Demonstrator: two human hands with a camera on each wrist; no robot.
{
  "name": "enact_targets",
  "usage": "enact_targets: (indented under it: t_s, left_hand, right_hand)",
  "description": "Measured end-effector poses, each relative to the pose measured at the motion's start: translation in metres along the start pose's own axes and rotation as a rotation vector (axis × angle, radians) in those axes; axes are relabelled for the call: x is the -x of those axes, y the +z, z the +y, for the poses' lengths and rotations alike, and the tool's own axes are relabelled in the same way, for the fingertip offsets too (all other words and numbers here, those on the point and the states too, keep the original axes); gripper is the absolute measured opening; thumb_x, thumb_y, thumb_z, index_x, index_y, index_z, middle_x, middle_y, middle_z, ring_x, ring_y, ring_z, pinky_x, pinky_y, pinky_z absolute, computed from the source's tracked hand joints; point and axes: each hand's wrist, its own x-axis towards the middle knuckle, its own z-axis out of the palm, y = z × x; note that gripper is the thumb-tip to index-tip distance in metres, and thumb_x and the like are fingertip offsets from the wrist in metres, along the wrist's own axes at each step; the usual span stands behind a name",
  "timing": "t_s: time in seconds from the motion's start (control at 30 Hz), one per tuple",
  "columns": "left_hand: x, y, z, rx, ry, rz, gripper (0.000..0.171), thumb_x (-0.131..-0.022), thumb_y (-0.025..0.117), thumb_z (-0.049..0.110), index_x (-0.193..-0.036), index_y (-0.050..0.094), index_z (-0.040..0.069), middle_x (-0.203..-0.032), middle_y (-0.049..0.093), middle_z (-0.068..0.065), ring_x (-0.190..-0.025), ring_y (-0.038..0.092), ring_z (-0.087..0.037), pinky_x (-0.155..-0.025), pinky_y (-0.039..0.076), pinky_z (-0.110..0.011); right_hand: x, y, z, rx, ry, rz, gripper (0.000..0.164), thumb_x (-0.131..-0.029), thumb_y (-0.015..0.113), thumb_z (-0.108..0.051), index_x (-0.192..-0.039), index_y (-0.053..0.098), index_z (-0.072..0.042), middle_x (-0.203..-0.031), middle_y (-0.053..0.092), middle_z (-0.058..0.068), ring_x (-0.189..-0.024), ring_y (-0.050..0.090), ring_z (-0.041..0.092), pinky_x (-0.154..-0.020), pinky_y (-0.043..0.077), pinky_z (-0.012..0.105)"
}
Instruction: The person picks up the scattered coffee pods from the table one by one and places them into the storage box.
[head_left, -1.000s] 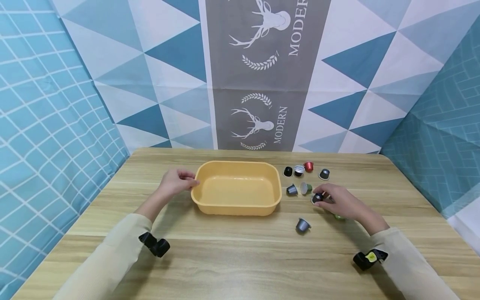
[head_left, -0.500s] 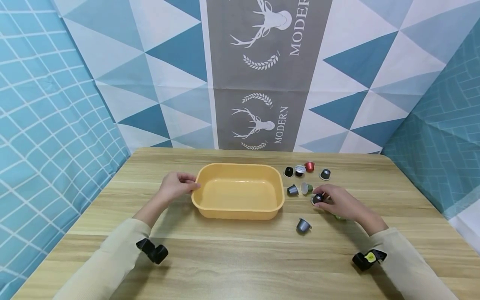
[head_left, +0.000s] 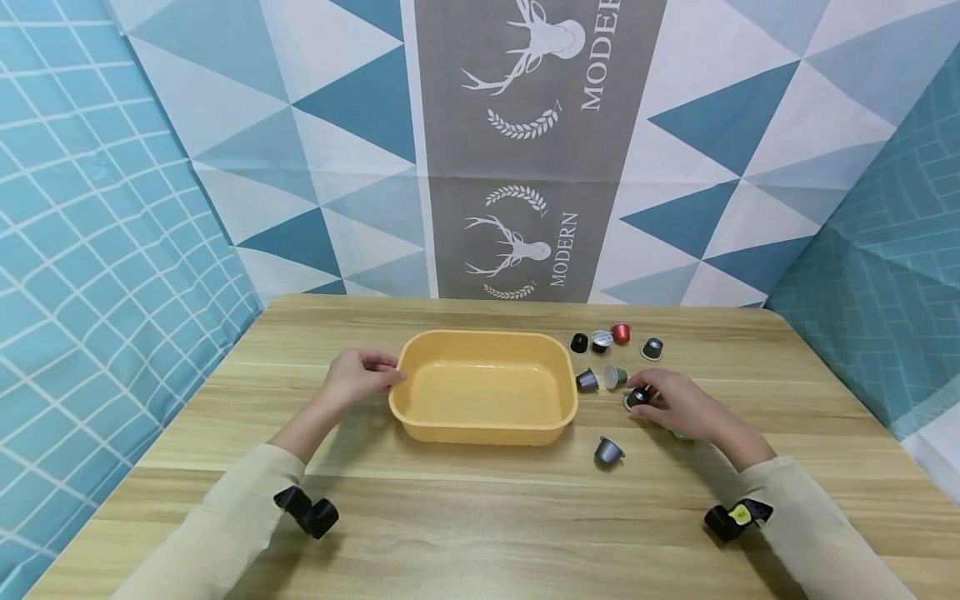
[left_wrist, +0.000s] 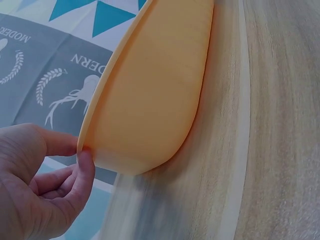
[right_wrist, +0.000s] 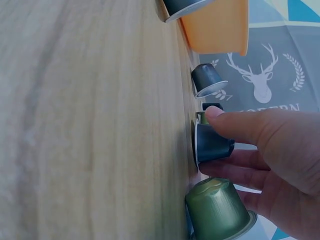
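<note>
A yellow plastic basin (head_left: 483, 393) sits on the table in the head view. My left hand (head_left: 352, 379) pinches its left rim between thumb and fingers, which the left wrist view shows closely. To the right of the basin, my right hand (head_left: 678, 406) has thumb and fingers around a dark coffee capsule (right_wrist: 215, 143), its wide rim down at the tabletop. A green capsule (right_wrist: 220, 210) lies just beside those fingers and is mostly hidden by the hand in the head view. A grey-blue capsule (head_left: 608, 452) lies on its side nearer the front.
More capsules lie right of the basin: black (head_left: 578, 342), silver-lidded (head_left: 601, 340), red (head_left: 620, 332), dark grey (head_left: 652, 348), blue-grey (head_left: 587, 381) and pale green (head_left: 614, 377). The blue-grey one is close to the basin's right side. A patterned cloth (head_left: 360, 167) hangs behind the wooden table (head_left: 480, 525).
The basin has shifted slightly right and toward the front, with my left hand moving along at its rim. My right hand stays at the dark coffee capsule.
</note>
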Motion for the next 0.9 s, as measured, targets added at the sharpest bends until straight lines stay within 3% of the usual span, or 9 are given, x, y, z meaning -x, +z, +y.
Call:
enact_targets:
  t_s: [0.47,0.67,0.9]
  left_hand:
    - [0.0014,0.0004,0.0036,0.030,-0.022,-0.027,0.039,-0.084,0.073,0.019,-0.114,0.065,-0.004,-0.106,0.071,-0.018,-0.074,0.064,-0.004,-0.080,0.058,-0.031]
    - [0.0012,-0.0014,0.0039,0.118,-0.072,-0.108,0.041,-0.086,0.071,0.018,-0.117,0.060,-0.006,-0.113,0.065,-0.017,-0.079,0.064,-0.005,-0.084,0.058,-0.031]
    - [0.0004,-0.0056,0.0063,0.219,-0.117,-0.231,0.043,-0.089,0.067,0.015,-0.122,0.052,-0.009,-0.099,0.063,-0.005,-0.080,0.064,-0.006,-0.076,0.058,-0.022]
  right_hand:
    - [0.0004,0.0017,0.0013,0.014,-0.012,0.005,0.025,-0.085,0.071,-0.008,-0.108,0.064,-0.001,-0.099,0.068,0.008,-0.087,0.063,0.015,-0.073,0.054,0.033]
    - [0.0007,0.0031,0.0022,0.027,-0.031,0.014,0.024,-0.084,0.071,-0.005,-0.107,0.064,-0.002,-0.099,0.068,0.009,-0.088,0.064,0.017,-0.073,0.054,0.034]
    - [0.0007,0.0032,0.0019,0.041,-0.046,0.020,0.024,-0.083,0.072,-0.004,-0.105,0.064,-0.002,-0.099,0.067,0.008,-0.087,0.063,0.016,-0.073,0.054,0.034]
